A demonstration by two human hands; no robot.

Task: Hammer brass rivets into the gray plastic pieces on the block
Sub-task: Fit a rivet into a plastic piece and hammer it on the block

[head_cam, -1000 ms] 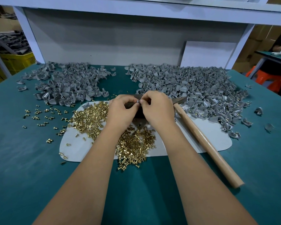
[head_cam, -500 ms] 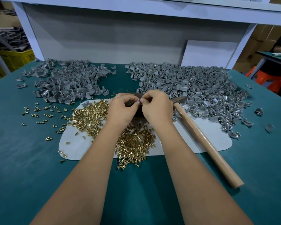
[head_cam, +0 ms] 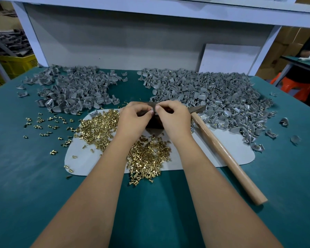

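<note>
Plenty of bare green tabletop (head_cam: 34, 185) lower left and lower right. Up top, two gray plastic heaps (head_cam: 73, 92) (head_cam: 213, 97) block things, a narrow gap between. Hammer handle (head_cam: 225, 156) cuts diagonally across the right; brass rivets (head_cam: 98, 129) litter center-left.

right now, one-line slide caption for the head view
Both hands, left and right, pinch a gray piece over the dark block; hammer lies idle beside brass rivets.

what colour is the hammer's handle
Light tan, plain wood: the wooden hammer handle shows best in the head view, lying on the teal table.
</note>
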